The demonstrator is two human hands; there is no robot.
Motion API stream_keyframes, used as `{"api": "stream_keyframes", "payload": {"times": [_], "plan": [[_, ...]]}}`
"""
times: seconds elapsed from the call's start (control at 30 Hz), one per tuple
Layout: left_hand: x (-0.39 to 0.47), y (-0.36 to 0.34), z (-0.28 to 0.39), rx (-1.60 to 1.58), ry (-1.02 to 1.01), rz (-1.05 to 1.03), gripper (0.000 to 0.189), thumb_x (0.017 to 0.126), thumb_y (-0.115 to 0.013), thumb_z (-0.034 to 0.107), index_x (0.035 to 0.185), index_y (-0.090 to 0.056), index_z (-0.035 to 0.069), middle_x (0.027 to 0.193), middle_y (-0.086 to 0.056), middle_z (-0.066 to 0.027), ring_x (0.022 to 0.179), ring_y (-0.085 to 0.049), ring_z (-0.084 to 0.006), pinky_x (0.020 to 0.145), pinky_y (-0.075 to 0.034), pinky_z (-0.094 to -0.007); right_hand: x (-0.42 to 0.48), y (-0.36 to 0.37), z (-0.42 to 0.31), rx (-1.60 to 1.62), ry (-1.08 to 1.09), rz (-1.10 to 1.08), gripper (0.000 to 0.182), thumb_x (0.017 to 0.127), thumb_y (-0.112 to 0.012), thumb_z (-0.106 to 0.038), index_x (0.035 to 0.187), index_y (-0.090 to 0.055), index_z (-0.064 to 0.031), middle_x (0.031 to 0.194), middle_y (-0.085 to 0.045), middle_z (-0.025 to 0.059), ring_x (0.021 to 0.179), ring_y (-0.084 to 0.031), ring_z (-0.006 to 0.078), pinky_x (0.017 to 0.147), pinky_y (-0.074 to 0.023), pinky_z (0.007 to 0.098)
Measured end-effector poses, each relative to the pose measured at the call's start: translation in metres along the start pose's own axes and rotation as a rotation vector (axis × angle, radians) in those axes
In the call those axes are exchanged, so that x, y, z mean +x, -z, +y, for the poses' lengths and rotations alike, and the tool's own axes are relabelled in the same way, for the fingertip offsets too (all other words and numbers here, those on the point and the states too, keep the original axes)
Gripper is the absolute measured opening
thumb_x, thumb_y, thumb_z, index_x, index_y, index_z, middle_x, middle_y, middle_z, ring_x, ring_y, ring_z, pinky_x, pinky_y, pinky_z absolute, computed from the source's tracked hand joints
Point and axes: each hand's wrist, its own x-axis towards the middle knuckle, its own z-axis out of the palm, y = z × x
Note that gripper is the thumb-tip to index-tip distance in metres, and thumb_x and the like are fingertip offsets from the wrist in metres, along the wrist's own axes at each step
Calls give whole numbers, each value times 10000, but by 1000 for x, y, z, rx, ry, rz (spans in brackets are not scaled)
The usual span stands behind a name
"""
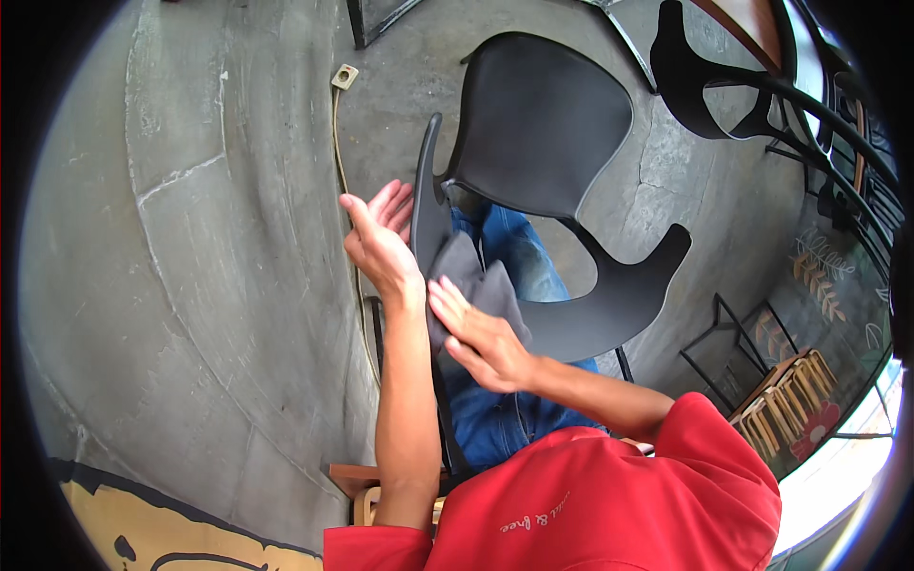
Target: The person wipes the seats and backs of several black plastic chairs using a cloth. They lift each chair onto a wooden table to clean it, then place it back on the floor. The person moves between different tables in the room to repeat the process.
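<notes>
A black plastic chair (pixel 543 121) with a curved back and arms stands in front of me, its backrest turned towards me over my jeans. A dark grey cloth (pixel 493 289) hangs over the left part of the backrest. My right hand (pixel 489 346) lies flat on this cloth, fingers extended and pointing up and left. On the outer side of the chair's left arm, my left hand (pixel 385 235) is raised with its palm turned up and its fingers spread, holding nothing. Its wrist is beside the edge of the chair.
A white power socket (pixel 345 76) on a cable (pixel 338 143) lies along the foot of the concrete wall (pixel 235 235) at left. Another black chair (pixel 696 86) stands by a round table at upper right. A slatted wooden item (pixel 785 400) with black metal legs is at right.
</notes>
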Motion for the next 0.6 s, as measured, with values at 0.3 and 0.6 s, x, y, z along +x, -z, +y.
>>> {"api": "stream_keyframes", "payload": {"times": [0.3,0.6], "plan": [[10,-5,-9,381,-157,36,803,958,-299,617,867,-687,-80,676,-659,-192,698,-631,-227,705,-484,-384,174,47,51,-205,290,637,566,945,-421,-85,1454,-213,48,1538,-156,230,1434,-111,363,1142,-156,371],[-1,-10,4,395,-261,-13,732,946,-389,607,964,-705,-53,745,-694,-130,749,-620,-157,738,-476,-303,75,1,71,364,-195,358,547,967,-416,-135,1468,-238,-8,1538,-223,172,1423,-211,241,1131,-173,299]]}}
